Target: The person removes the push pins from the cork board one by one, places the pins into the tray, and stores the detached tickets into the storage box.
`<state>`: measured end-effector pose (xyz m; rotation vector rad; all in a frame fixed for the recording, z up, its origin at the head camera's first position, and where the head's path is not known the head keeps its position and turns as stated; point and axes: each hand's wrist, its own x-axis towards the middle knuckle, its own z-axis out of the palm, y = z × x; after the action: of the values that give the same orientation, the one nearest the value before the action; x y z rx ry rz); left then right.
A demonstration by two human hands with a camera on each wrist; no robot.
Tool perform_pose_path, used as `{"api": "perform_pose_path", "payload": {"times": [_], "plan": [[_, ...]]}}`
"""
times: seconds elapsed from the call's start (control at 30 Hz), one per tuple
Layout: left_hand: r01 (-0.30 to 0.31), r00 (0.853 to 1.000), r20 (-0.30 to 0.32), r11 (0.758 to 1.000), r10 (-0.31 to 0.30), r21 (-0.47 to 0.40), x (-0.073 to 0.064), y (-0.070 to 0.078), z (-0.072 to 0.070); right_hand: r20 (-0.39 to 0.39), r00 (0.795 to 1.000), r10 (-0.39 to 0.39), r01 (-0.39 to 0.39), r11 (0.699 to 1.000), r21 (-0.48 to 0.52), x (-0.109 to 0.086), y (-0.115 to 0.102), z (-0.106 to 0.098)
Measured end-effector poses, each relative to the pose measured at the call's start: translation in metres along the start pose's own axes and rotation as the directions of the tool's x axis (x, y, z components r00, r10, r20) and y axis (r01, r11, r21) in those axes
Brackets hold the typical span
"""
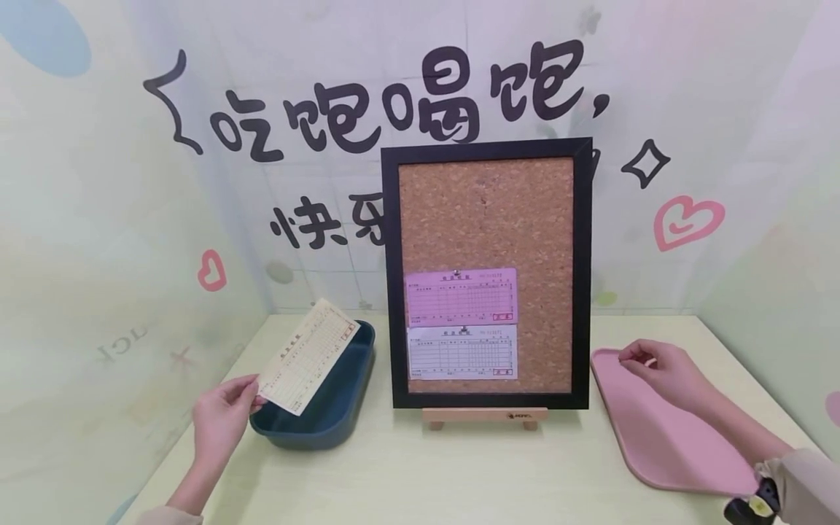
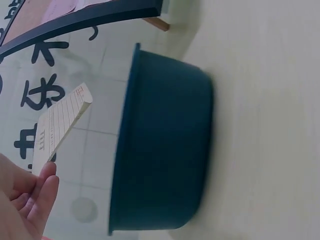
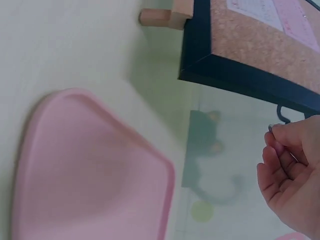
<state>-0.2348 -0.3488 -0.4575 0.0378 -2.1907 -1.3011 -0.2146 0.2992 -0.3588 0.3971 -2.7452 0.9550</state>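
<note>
My left hand (image 1: 222, 415) pinches a pale yellow receipt slip (image 1: 308, 357) by its lower left corner, between thumb and fingers. The slip is tilted above the dark blue tub (image 1: 361, 372); its thickness shows edge-on in the left wrist view. Over the pink tray (image 1: 663, 430), my right hand (image 1: 669, 368) pinches a tiny metallic pin (image 3: 271, 128) between thumb and forefinger. Between the hands stands a framed cork board (image 1: 485, 219). Pinned low on it are a pink slip (image 1: 461, 295) and, just beneath, a white slip (image 1: 459, 354).
A small wooden easel (image 1: 482, 415) supports the board on the pale table (image 1: 459, 481). Printed cloth walls (image 1: 315, 44) with black lettering close in the back and both sides. The tub stands left of the board, the tray right.
</note>
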Motion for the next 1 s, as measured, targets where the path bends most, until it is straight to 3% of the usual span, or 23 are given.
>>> {"api": "perform_pose_path", "payload": {"times": [0.07, 0.13, 0.17, 0.23, 0.27, 0.37, 0.43, 0.6, 0.67, 0.77, 1.0], "plan": [[0.037, 0.999, 0.015, 0.999, -0.037, -0.012, -0.006, 0.007, 0.006, -0.009, 1.0, -0.006, 0.006, 1.0, 0.007, -0.004, 0.006, 0.004], [0.05, 0.999, -0.009, 0.997, -0.049, 0.053, -0.009, -0.003, 0.015, -0.039, 0.999, -0.037, 0.037, 0.999, 0.009, -0.008, 0.012, 0.009], [0.05, 0.998, -0.038, 0.995, -0.047, 0.088, -0.009, -0.018, 0.021, -0.058, 0.997, -0.056, 0.056, 0.998, 0.007, -0.01, 0.014, 0.011], [0.081, 0.996, -0.049, 0.991, -0.076, 0.11, -0.01, -0.02, 0.027, -0.096, 0.99, -0.102, 0.103, 0.995, 0.006, -0.014, 0.018, 0.016], [0.085, 0.994, -0.081, 0.987, -0.075, 0.135, -0.01, -0.03, 0.031, -0.101, 0.988, -0.118, 0.12, 0.993, 0.012, -0.016, 0.02, 0.018], [0.11, 0.991, -0.091, 0.987, -0.1, 0.116, -0.011, -0.026, 0.036, -0.085, 0.989, -0.12, 0.123, 0.992, 0.031, -0.021, 0.026, 0.022], [0.106, 0.993, -0.071, 0.989, -0.099, 0.099, -0.015, -0.011, 0.037, -0.06, 0.993, -0.101, 0.105, 0.993, 0.05, -0.024, 0.029, 0.024], [0.089, 0.996, -0.035, 0.995, -0.088, 0.046, -0.029, 0.054, 0.034, -0.02, 0.999, -0.036, 0.037, 0.997, 0.066, -0.03, 0.037, 0.026], [0.094, 0.995, -0.045, 0.995, -0.093, 0.042, -0.033, 0.074, 0.033, -0.017, 0.999, -0.027, 0.028, 0.998, 0.065, -0.032, 0.04, 0.027], [0.103, 0.994, -0.044, 0.991, -0.1, 0.084, -0.033, 0.088, 0.032, -0.019, 0.999, -0.029, 0.03, 0.998, 0.053, -0.034, 0.044, 0.027], [0.168, 0.985, 0.006, 0.979, -0.17, 0.119, -0.03, 0.094, 0.035, -0.013, 0.997, -0.071, 0.072, 0.997, 0.041, -0.034, 0.052, 0.026]]}}
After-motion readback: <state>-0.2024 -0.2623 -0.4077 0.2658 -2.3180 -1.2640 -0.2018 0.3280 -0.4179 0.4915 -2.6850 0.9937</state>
